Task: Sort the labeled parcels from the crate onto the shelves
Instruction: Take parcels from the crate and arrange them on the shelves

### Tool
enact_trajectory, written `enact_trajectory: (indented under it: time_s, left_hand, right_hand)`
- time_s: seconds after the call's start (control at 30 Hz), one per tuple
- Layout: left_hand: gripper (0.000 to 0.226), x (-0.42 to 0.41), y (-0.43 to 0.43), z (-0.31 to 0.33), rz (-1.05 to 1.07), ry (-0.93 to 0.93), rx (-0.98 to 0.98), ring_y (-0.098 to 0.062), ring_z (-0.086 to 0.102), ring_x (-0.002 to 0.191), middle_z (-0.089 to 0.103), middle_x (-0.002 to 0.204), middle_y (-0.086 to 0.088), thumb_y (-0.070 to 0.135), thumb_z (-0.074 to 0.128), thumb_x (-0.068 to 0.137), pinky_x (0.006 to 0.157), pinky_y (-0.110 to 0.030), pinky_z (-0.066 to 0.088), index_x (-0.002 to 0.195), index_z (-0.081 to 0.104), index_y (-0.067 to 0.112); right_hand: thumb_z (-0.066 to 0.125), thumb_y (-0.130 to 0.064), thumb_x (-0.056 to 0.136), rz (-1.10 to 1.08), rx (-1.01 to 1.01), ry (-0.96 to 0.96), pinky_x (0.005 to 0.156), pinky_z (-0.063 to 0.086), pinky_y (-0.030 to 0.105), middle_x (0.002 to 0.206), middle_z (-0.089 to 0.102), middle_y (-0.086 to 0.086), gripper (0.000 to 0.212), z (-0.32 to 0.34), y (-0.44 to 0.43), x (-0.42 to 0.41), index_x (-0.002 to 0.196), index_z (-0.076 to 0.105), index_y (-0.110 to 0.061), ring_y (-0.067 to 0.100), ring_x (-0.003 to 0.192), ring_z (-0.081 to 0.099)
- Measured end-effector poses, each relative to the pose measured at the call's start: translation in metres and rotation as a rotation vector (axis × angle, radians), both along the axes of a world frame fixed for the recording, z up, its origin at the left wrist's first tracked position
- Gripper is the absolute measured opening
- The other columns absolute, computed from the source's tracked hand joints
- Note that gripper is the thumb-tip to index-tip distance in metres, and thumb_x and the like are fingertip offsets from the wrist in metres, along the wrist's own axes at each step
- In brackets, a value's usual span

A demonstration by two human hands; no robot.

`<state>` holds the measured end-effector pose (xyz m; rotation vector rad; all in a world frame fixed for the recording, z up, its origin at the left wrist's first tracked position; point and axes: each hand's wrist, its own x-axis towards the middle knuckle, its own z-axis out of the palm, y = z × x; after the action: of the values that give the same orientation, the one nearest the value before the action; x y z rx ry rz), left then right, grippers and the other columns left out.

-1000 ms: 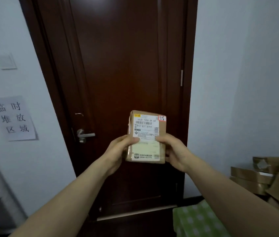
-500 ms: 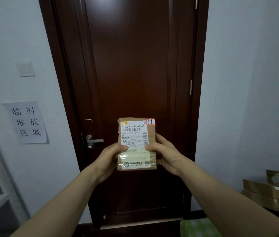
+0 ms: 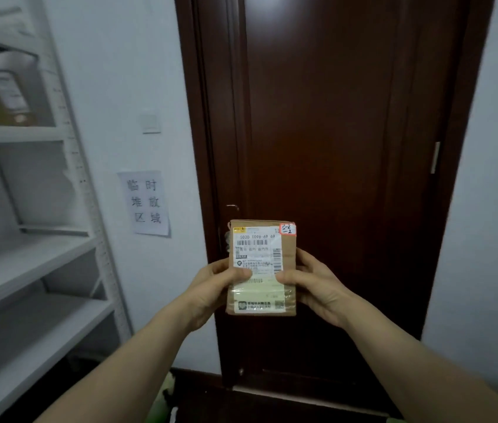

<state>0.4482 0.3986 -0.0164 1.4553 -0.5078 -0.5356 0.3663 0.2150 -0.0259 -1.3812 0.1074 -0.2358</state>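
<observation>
A small brown cardboard parcel [image 3: 287,257] is held upright in front of me at chest height. It carries a white shipping label and a small red-edged sticker [image 3: 288,229] with handwriting at its top right corner. My left hand [image 3: 211,288] grips its left edge, thumb across the label. My right hand [image 3: 312,285] grips the right edge, thumb on the front too. White metal shelves [image 3: 37,254] stand to the left. The crate is out of view.
A dark wooden door [image 3: 333,148] with a handle fills the middle behind the parcel. A paper sign [image 3: 145,203] and a light switch [image 3: 150,122] hang on the white wall. A brown box [image 3: 0,99] sits on an upper shelf.
The view has swung left, bringing the shelves into sight and losing the boxes at the right. The parcel stays in both hands, held the same way.
</observation>
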Motion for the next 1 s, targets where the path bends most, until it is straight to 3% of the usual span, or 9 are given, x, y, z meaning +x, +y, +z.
enact_trajectory:
  time_s: [0.23,0.33,0.47,0.6,0.73,0.83,1.0]
  left_hand:
    - [0.042,-0.015,0.108,-0.047,0.282,0.037,0.060,-0.019,0.067,0.103,0.071,0.111,-0.003,0.009,0.074,0.078,0.092,-0.034,0.053,0.118,0.061,0.015]
    - [0.053,-0.040,0.182,-0.076,0.546,0.080,0.071,-0.014,0.069,0.097,0.072,0.108,-0.001,0.010,0.078,0.074,0.084,-0.027,0.056,0.124,0.060,0.016]
    - [0.053,-0.080,0.271,-0.100,0.817,0.088,0.110,-0.007,0.070,0.088,0.073,0.101,0.003,0.007,0.078,0.074,0.073,-0.019,0.056,0.123,0.062,0.016]
    - [0.048,-0.114,0.349,-0.109,1.034,0.061,0.110,-0.006,0.067,0.091,0.070,0.102,0.006,0.007,0.077,0.076,0.078,-0.019,0.055,0.120,0.061,0.020]
    - [0.050,-0.139,0.426,-0.113,1.244,0.076,0.114,-0.014,0.065,0.101,0.068,0.109,0.000,0.009,0.079,0.074,0.089,-0.031,0.053,0.118,0.056,0.007]
    - [0.049,-0.153,0.484,-0.109,1.360,0.035,0.100,-0.019,0.063,0.105,0.066,0.111,-0.002,0.004,0.077,0.075,0.090,-0.034,0.053,0.118,0.054,0.010]
    - [0.055,-0.173,0.591,-0.105,1.475,-0.052,0.170,-0.021,0.062,0.106,0.064,0.115,-0.006,0.002,0.075,0.076,0.090,-0.033,0.052,0.125,0.052,0.012]
  right_hand:
    - [0.073,0.002,0.066,0.262,0.029,0.043,0.088,0.054,0.041,0.106,0.072,0.005,0.063,-0.045,0.094,0.041,0.121,0.056,-0.023,0.022,0.099,0.069]
    - [0.066,0.014,0.072,0.450,-0.008,0.124,0.079,0.055,0.030,0.100,0.074,0.004,0.056,-0.077,0.172,0.056,0.120,0.058,-0.015,0.021,0.098,0.068]
    - [0.062,0.014,0.078,0.643,-0.027,0.205,0.080,0.051,0.034,0.098,0.074,0.006,0.050,-0.108,0.275,0.051,0.120,0.057,-0.012,0.022,0.097,0.067]
    - [0.065,0.009,0.077,0.786,-0.031,0.209,0.091,0.050,0.043,0.108,0.071,0.009,0.056,-0.115,0.366,0.048,0.127,0.054,-0.016,0.025,0.100,0.067]
    - [0.064,-0.001,0.085,0.916,-0.077,0.163,0.074,0.055,0.034,0.103,0.073,0.001,0.053,-0.111,0.459,0.039,0.131,0.051,-0.024,0.020,0.095,0.070]
    - [0.062,0.000,0.087,1.008,-0.069,0.143,0.073,0.056,0.035,0.106,0.072,0.002,0.056,-0.104,0.531,0.032,0.132,0.048,-0.028,0.021,0.095,0.070]
    - [0.069,0.007,0.078,1.040,-0.112,0.086,0.085,0.053,0.039,0.110,0.067,0.007,0.055,-0.097,0.652,0.019,0.126,0.050,-0.014,0.023,0.099,0.065]
